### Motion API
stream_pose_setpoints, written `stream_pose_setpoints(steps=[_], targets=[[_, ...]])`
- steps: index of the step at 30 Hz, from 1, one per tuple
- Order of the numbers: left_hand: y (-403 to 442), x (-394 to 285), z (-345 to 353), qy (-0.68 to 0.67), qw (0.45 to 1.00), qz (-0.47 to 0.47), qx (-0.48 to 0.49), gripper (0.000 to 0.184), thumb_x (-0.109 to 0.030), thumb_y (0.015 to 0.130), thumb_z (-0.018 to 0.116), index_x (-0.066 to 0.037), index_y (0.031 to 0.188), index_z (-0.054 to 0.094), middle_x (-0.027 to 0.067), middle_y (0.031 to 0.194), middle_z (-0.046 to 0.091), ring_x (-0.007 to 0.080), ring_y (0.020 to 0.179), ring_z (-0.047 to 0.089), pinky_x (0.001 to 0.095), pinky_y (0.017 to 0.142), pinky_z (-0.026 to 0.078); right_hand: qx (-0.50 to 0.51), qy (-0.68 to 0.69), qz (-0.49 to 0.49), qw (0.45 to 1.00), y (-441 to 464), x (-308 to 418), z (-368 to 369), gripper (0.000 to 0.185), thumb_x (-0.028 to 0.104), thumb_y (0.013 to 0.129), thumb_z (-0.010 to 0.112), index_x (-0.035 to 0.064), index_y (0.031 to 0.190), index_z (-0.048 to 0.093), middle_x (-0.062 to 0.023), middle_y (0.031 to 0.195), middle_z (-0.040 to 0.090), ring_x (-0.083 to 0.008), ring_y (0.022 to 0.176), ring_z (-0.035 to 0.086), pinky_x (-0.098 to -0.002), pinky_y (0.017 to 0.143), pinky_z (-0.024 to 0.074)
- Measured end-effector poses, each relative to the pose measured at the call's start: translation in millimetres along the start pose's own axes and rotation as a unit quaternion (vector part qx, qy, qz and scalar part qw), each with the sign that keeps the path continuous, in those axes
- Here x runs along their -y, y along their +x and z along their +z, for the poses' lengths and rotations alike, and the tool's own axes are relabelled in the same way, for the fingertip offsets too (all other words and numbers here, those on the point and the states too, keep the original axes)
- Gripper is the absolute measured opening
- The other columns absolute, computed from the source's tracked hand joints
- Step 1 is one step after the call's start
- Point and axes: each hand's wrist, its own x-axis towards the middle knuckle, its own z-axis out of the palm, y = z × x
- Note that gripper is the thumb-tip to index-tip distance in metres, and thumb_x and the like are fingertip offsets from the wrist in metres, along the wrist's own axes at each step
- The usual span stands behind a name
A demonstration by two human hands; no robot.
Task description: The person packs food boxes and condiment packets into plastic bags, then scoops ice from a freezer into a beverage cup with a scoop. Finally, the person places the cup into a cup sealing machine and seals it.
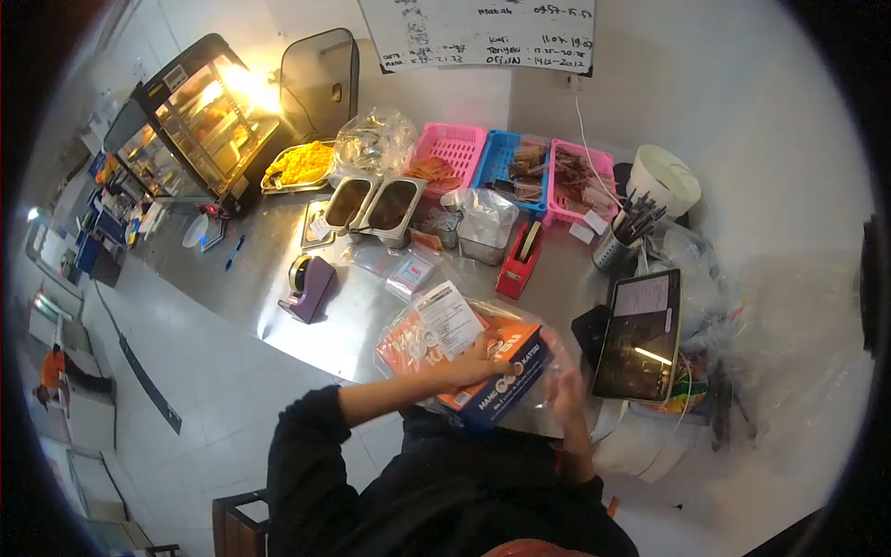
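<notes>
Grip by fingers of left hand [471,366] on orange-blue box [509,381], lower centre of frame, clear plastic [557,351] around it; right hand [564,392] blurred just beside, can't tell if closed. Probably light, crushable, slippery: support both sides.

On the white rectangular board [478,42] on the wall, handwritten dark lettering includes "Kari" and "Teriyaki", with rows of times beside the words; one row seems to end "14.12-20.12". The smaller writing at its lower left is too unclear to read. The orange and dark blue cardboard box [513,381] bears "KATSU" in white on its blue side, after what looks like "MANG". Print on the white rectangular paper slip [449,320] and the black-framed tablet [637,339] is too small.
</notes>
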Motion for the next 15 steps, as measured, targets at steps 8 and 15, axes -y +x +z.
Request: stream_pose_setpoints(steps=[8, 15], targets=[[12.7, -4.5, 38.0, 0.231, 0.888, 0.189, -0.351, 0.064, -0.04, 0.065, 0.062, -0.014, 0.117, 0.036, 0.0166, 0.127, 0.027, 0.0416, 0.117, 0.02, 0.0564, 0.09, 0.021, -0.049, -0.055, 0.217, 0.973, -38.2, 8.4, 14.7, 0.053, 0.024, 0.088, 0.04, 0.003, 0.131, 0.017, -0.0075, 0.067, 0.051, -0.0133, 0.052, 0.048, -0.0238, 0.049, 0.0413], [13.3, 10.4, 48.6, 0.448, 0.813, 0.116, -0.352, 0.069, -0.04, 0.069, 0.058, -0.014, 0.126, 0.029, 0.0196, 0.129, 0.024, 0.0414, 0.119, 0.021, 0.0587, 0.088, 0.026, 0.092, -0.433, 0.088, 0.892, -35.1, -46.4, 15.3, 0.067, 0.039, 0.073, 0.06, -0.0027, 0.118, 0.034, -0.0209, 0.084, 0.057, -0.037, 0.081, 0.056, -0.0402, 0.071, 0.0439]])
